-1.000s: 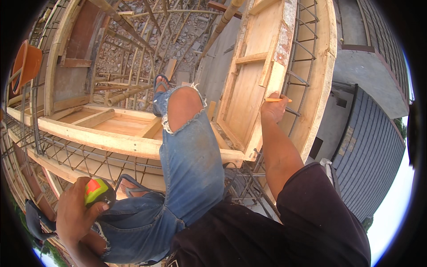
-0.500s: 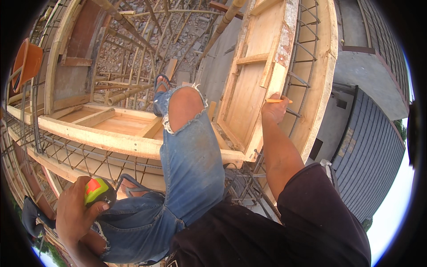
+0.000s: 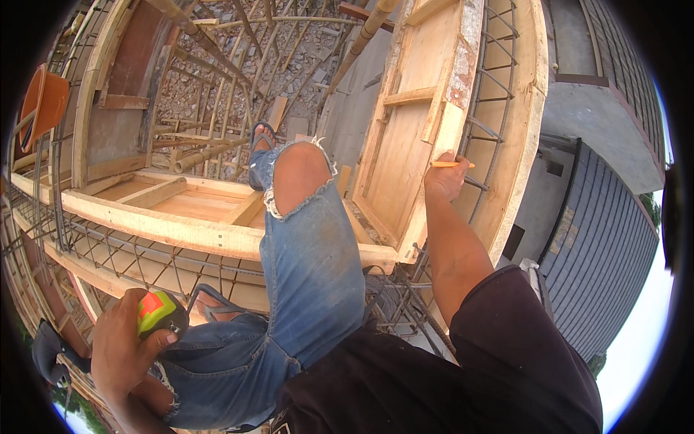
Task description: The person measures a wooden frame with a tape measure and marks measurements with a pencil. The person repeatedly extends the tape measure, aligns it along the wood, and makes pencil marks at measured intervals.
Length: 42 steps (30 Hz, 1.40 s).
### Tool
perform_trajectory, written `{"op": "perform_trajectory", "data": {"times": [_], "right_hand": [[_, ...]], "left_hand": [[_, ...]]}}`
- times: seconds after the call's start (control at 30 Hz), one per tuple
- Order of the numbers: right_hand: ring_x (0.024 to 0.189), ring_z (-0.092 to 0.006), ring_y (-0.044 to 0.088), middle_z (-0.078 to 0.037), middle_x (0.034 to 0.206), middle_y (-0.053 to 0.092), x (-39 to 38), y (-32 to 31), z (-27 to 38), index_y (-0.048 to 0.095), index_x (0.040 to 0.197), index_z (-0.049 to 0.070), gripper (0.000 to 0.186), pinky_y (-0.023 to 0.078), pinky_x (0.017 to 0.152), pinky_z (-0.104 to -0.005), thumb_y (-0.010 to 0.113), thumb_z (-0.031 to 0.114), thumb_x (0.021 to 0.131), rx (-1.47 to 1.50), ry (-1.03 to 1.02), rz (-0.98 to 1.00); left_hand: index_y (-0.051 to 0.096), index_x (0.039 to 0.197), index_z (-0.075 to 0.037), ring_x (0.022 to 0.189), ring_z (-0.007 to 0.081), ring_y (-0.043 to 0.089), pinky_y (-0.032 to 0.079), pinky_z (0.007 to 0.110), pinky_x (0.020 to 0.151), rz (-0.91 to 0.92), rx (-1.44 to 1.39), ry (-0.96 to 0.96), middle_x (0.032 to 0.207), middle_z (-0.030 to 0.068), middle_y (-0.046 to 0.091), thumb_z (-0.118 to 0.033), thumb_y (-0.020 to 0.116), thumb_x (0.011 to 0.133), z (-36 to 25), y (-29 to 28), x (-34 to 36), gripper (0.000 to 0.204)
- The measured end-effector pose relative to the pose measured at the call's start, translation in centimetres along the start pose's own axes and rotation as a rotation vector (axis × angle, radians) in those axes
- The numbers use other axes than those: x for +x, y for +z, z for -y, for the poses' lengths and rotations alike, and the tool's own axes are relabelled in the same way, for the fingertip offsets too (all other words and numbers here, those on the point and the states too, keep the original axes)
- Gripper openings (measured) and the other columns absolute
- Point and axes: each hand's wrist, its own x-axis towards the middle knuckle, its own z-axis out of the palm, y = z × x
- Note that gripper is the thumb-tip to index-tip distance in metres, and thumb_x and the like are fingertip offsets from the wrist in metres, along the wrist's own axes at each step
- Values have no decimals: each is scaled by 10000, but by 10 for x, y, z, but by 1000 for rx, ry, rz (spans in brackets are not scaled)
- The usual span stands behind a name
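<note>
At the lower left my left hand (image 3: 123, 347) grips a yellow-green and black tape measure (image 3: 160, 315) with a red patch on it. My right hand (image 3: 452, 177) holds a thin yellow pencil (image 3: 447, 163) at the upper edge of the right-hand timber formwork beam (image 3: 451, 126). Just beside that hand, a rebar cage (image 3: 497, 94) runs along inside the wooden trough. My bent leg in torn jeans (image 3: 311, 267) rises between my hands, with a sandalled foot (image 3: 262, 134) beyond the knee.
A lower timber frame (image 3: 159, 220) crosses at the left above more rebar. An orange tub (image 3: 40, 105) hangs at the far left. Bamboo poles (image 3: 354, 54) stand over rubble (image 3: 296, 65) below. A tiled roof (image 3: 600, 253) and grey concrete ledge (image 3: 593, 123) lie to the right.
</note>
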Motion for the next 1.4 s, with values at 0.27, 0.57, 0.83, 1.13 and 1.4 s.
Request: {"op": "perform_trajectory", "data": {"times": [0.27, 0.57, 0.83, 1.13, 1.4], "right_hand": [[1080, -353, 566, -154, 1197, 569, -6, -2, 2, 480, 1179, 83, 422, 461, 905, -480, 441, 436, 950, 27, -46, -7], [1095, -342, 550, -144, 1232, 550, 0, 2, -5, 469, 1220, 69, 455, 448, 913, -473, 438, 434, 951, 25, -68, -8], [1084, -345, 538, -137, 1225, 531, 10, 8, -19, 471, 1217, 73, 446, 428, 917, -486, 467, 423, 941, 73, -154, -25], [1062, -346, 528, -124, 1164, 530, 4, 18, -22, 474, 1204, 87, 437, 409, 886, -505, 522, 416, 921, 134, -198, -33], [1037, -320, 531, -116, 1155, 533, 9, 19, -19, 503, 1180, 100, 415, 410, 873, -490, 515, 420, 916, 127, -203, -54]], "left_hand": [[503, 1095, -30, 847, 451, 553, 410, 494, 697, -23, 39, -20, 847, 219, 597, -288, 791, 661, 4, 2, -2, 581], [508, 1088, -13, 857, 451, 565, 431, 475, 714, 100, -47, -44, 885, 221, 614, -333, 783, 676, -8, -6, 6, 589], [505, 1150, 17, 785, 397, 574, 454, 433, 732, -16, -30, 113, 891, 180, 620, -398, 749, 728, 1, -5, 18, 640], [528, 1134, 4, 866, 355, 567, 444, 395, 798, 55, 134, 71, 932, 180, 613, -360, 743, 727, -66, -77, 46, 588], [402, 1384, 5, 1094, 311, 568, 453, 386, 936, -219, 266, 131, 1220, 196, 520, -506, 715, 774, -107, -136, 97, 855]]}}
